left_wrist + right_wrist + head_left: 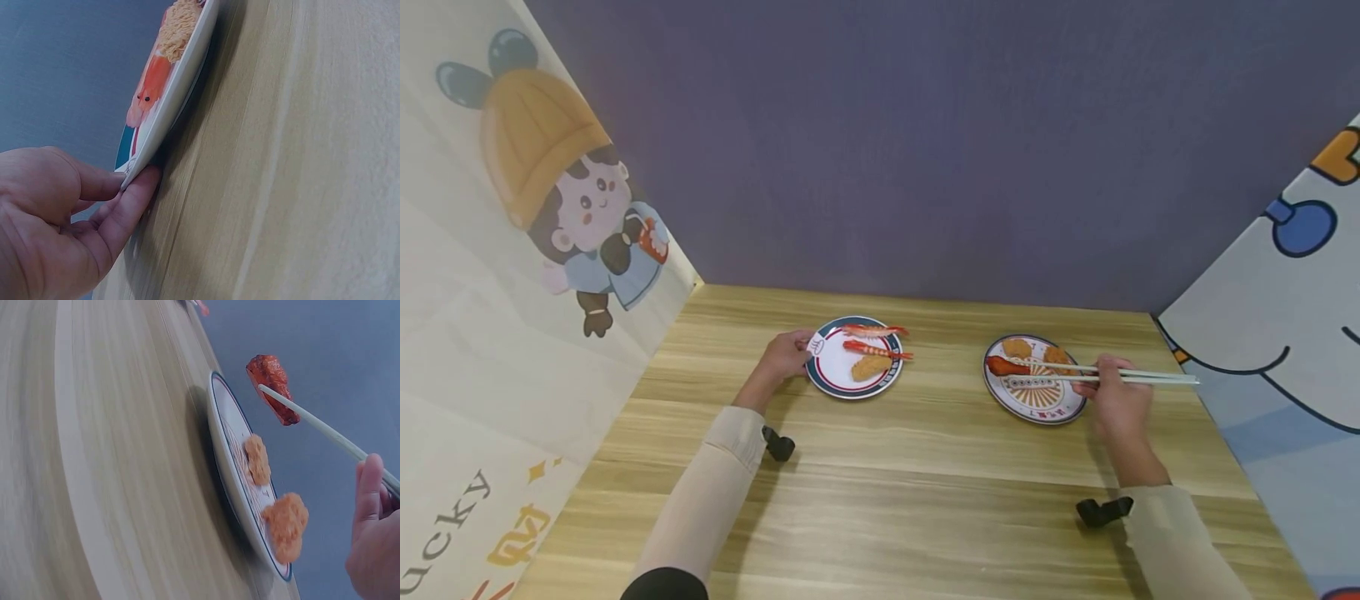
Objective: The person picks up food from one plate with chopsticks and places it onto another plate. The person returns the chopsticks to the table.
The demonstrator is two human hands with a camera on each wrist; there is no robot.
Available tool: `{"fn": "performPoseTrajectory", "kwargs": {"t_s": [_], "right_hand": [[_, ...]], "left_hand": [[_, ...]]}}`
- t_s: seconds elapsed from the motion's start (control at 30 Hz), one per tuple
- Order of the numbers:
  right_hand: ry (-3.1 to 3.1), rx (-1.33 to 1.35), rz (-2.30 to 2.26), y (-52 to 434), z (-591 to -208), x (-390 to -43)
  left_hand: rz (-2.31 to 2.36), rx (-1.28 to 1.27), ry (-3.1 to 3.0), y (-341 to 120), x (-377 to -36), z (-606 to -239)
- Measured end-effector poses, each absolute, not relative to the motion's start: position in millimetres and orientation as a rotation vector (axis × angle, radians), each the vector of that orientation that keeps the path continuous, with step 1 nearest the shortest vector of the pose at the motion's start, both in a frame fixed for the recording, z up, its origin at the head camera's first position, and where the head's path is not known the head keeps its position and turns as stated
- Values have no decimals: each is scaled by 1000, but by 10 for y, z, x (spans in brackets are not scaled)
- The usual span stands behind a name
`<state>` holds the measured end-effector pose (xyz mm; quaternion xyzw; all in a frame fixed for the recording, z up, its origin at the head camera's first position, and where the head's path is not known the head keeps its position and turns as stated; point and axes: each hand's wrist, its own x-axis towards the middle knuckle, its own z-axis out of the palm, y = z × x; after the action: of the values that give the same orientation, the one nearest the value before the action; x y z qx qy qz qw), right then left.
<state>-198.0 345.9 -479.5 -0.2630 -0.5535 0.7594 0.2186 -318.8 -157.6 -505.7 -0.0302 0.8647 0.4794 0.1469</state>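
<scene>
So the right hand (1118, 398) has its fingers wrapped around a pair of pale chopsticks (1120, 375), and the tips are clamped on a reddish-brown piece of food (1004, 365), looks like a glazed drumstick or wing chunk. In the right wrist view that piece (273, 386) is clearly lifted off the plate, hanging in the air above it with one stick (319, 428) running across it. It sits over the 9 o'clock edge of the right plate (1037, 408), the one with the sunburst pattern in the middle. Two breaded nuggets are on that plate too, one (1017, 347) near 11 o'clock and one (1056, 356) near 1 o'clock, both lying flat.

The left hand (784, 357) is on the other plate (835, 375), the white one with a dark blue and red rim. It's pinching the rim at about 9 o'clock: the left wrist view shows the thumb on top of the edge and fingers (128, 209) tucked under it, right against the bench (880, 492). That plate carries two shrimp (874, 332) (876, 350) toward 12 to 2 o'clock, plus a breaded fried piece (870, 367) nearer the centre.

The two plates are well apart on the wooden bench, left one at roughly 11 o'clock from the person, right one at roughly 1 o'clock.
</scene>
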Motion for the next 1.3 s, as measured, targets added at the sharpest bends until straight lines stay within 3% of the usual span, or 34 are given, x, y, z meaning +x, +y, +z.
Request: {"fn": "performPoseTrajectory", "kwargs": {"t_s": [1.3], "right_hand": [[-1694, -489, 2224, 2057, -5041, -2386]], "left_hand": [[1342, -83, 2521, -1563, -3198, -5084]]}}
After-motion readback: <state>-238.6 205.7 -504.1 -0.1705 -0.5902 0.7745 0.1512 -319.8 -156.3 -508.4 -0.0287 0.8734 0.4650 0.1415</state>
